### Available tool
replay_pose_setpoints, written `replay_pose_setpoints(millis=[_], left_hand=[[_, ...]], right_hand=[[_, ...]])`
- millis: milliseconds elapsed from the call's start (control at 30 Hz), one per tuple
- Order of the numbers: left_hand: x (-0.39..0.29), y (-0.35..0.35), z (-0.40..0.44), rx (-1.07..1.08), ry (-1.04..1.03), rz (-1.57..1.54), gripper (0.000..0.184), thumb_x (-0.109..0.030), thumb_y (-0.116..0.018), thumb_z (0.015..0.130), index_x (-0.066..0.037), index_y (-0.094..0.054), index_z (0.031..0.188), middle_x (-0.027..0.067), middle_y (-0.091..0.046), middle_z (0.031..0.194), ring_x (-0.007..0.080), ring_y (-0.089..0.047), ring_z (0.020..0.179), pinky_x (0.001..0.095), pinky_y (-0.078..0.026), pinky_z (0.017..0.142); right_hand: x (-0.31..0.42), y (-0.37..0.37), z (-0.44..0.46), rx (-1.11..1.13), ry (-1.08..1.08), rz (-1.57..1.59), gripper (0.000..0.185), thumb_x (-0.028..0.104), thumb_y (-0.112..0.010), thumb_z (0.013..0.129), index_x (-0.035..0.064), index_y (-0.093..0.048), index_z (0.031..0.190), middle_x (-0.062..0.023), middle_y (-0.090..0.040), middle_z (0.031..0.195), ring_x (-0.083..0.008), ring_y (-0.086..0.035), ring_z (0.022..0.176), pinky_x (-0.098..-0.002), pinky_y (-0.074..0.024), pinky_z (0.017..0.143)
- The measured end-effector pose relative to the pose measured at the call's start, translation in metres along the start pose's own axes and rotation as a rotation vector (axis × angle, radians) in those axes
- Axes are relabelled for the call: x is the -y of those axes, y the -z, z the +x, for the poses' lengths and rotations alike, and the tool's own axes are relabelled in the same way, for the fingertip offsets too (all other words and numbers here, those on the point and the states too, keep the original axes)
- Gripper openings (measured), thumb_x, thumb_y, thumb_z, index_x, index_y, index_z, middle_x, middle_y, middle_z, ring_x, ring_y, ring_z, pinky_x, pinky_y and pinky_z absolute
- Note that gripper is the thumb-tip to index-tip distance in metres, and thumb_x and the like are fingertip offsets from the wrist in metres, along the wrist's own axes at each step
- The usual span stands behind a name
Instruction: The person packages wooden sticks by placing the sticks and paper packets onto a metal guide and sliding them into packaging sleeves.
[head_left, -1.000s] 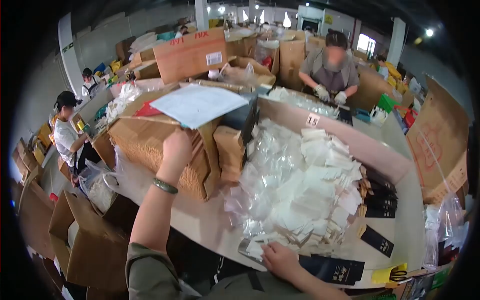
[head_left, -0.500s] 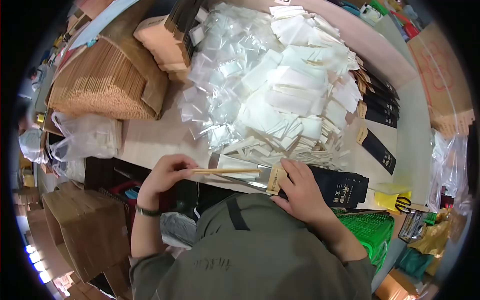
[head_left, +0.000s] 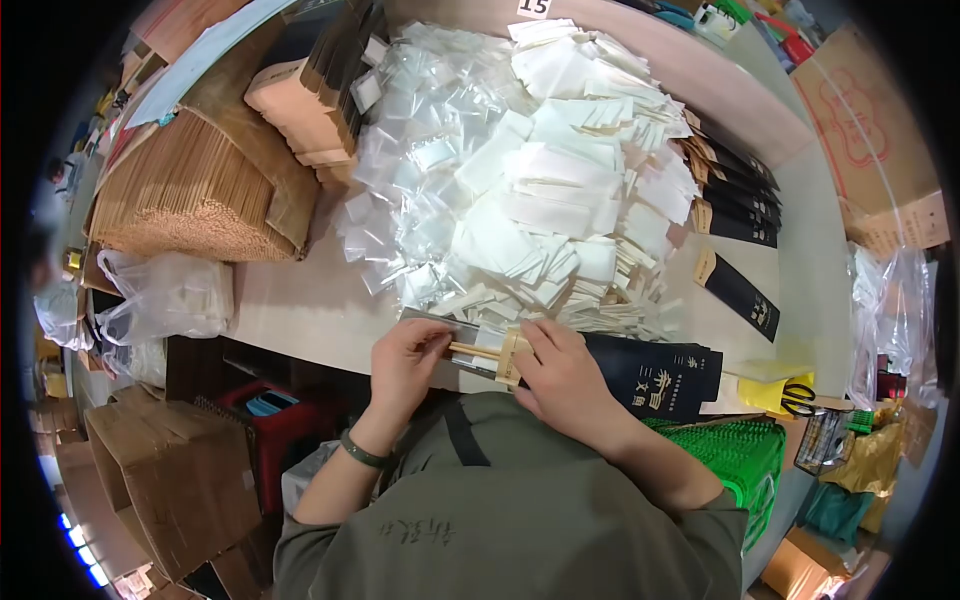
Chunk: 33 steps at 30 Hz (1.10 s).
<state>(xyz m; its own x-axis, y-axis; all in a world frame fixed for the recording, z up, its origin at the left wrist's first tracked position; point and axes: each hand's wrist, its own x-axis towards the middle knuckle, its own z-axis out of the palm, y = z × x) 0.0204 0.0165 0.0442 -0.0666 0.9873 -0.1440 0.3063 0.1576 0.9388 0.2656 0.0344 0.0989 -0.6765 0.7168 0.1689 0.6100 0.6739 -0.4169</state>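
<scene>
Chopsticks (head_left: 476, 351), a pale wooden pair, lie between our hands at the table's (head_left: 290, 300) near edge, their right ends at the tan mouth of a black sleeve (head_left: 512, 358). At far left, a brown carton (head_left: 235, 105) is packed tight with thin tan pieces; at near left, a red crate (head_left: 285, 450) holds something blue. What the green basket (head_left: 735, 460) at near right contains, we cannot tell. The pair looks straight and slim, set side by side, partly covered by our fingers. Our left hand (head_left: 408, 360) pinches its left end; our right hand (head_left: 560, 375) grips the sleeve. Half a second ago, our left hand was farther left, with more of the wood exposed
</scene>
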Motion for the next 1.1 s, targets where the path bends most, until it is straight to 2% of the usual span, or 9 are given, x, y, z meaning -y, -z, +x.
replay_pose_setpoints(millis=[200,333,467,533,667,767,867,1000,1100], left_hand=[[-0.033,-0.02,-0.01,0.37,0.149,-0.398,0.053,-0.015,-0.071,0.099,-0.002,-0.048,0.145,0.0142,-0.061,0.131,0.0227,-0.061,0.118,0.0363,-0.051,0.1],[-0.062,0.017,-0.012,-0.007,-0.634,0.762,0.09,-0.032,-0.093,0.065,-0.005,-0.052,0.141,0.0191,-0.061,0.12,0.0396,-0.061,0.112,0.0464,-0.048,0.101],[-0.035,0.01,-0.005,0.259,-0.456,0.823,0.063,-0.023,-0.088,0.067,-0.005,-0.061,0.121,0.0144,-0.067,0.101,0.0363,-0.066,0.095,0.0459,-0.052,0.084],[-0.036,0.011,0.002,0.244,-0.322,0.702,0.053,-0.021,-0.085,0.071,-0.004,-0.062,0.116,0.015,-0.068,0.095,0.0357,-0.067,0.088,0.0455,-0.053,0.078],[-0.058,0.004,-0.012,0.536,0.073,0.189,0.048,-0.019,-0.078,0.077,0.0,-0.061,0.118,0.0202,-0.068,0.098,0.0338,-0.069,0.089,0.0408,-0.054,0.081],[-0.074,-0.042,-0.022,0.703,-0.361,0.052,0.051,-0.016,-0.078,0.078,0.0,-0.059,0.122,0.0238,-0.063,0.118,0.0362,-0.066,0.104,0.0422,-0.053,0.091],[-0.074,-0.049,-0.022,0.89,-0.263,0.152,0.049,-0.016,-0.076,0.078,-0.002,-0.061,0.123,0.0225,-0.067,0.109,0.0384,-0.068,0.099,0.0428,-0.054,0.087],[-0.057,-0.009,-0.013,0.377,-0.004,0.288,0.046,-0.019,-0.078,0.078,-0.002,-0.062,0.117,0.0193,-0.07,0.094,0.0391,-0.069,0.088,0.0426,-0.055,0.078],[-0.012,-0.001,-0.012,0.052,-0.287,0.508,0.052,-0.016,-0.081,0.075,-0.006,-0.062,0.123,0.0166,-0.069,0.097,0.0393,-0.068,0.089,0.0442,-0.055,0.078]], right_hand=[[-0.004,-0.004,0.011,-0.043,0.041,0.058,0.039,0.012,-0.079,0.07,0.0056,-0.064,0.106,-0.0184,-0.061,0.116,-0.0358,-0.059,0.112,-0.0463,-0.0489,0.097],[-0.005,0.021,0.005,0.003,0.117,0.108,0.031,0.013,-0.078,0.071,0.0086,-0.067,0.1,-0.0148,-0.062,0.11,-0.0347,-0.061,0.104,-0.0463,-0.0502,0.089],[-0.044,0.054,-0.005,0.139,0.141,0.082,0.02,0.02,-0.08,0.076,0.0082,-0.073,0.09,-0.012,-0.065,0.103,-0.0325,-0.067,0.092,-0.042,-0.055,0.076],[-0.117,0.079,-0.037,0.056,-0.406,-0.006,0.019,0.022,-0.081,0.077,0.0056,-0.071,0.079,-0.0149,-0.067,0.111,-0.0336,-0.066,0.101,-0.0439,-0.0542,0.085],[-0.102,0.104,-0.065,0.022,-0.08,-0.06,0.039,0.03,-0.091,0.07,0.0044,-0.07,0.09,-0.0218,-0.062,0.134,-0.0424,-0.057,0.125,-0.0527,-0.0451,0.107],[-0.062,0.048,-0.049,0.163,0.016,0.074,0.044,0.029,-0.084,0.075,0.0031,-0.069,0.108,-0.0213,-0.06,0.133,-0.0424,-0.057,0.124,-0.0486,-0.0463,0.107],[-0.046,0.022,-0.024,0.066,0.098,0.098,0.035,0.024,-0.076,0.078,-0.0012,-0.067,0.102,-0.0237,-0.059,0.122,-0.0423,-0.058,0.112,-0.0496,-0.0492,0.097],[-0.014,0.031,-0.027,-0.118,-0.269,-0.037,0.03,0.032,-0.074,0.089,0.0035,-0.065,0.088,-0.0144,-0.07,0.092,-0.0362,-0.068,0.084,-0.0472,-0.0523,0.071],[-0.013,0.015,-0.021,0.173,-0.569,0.023,0.028,0.031,-0.068,0.094,0.0046,-0.066,0.086,-0.016,-0.068,0.074,-0.0389,-0.067,0.07,-0.0496,-0.052,0.065]])
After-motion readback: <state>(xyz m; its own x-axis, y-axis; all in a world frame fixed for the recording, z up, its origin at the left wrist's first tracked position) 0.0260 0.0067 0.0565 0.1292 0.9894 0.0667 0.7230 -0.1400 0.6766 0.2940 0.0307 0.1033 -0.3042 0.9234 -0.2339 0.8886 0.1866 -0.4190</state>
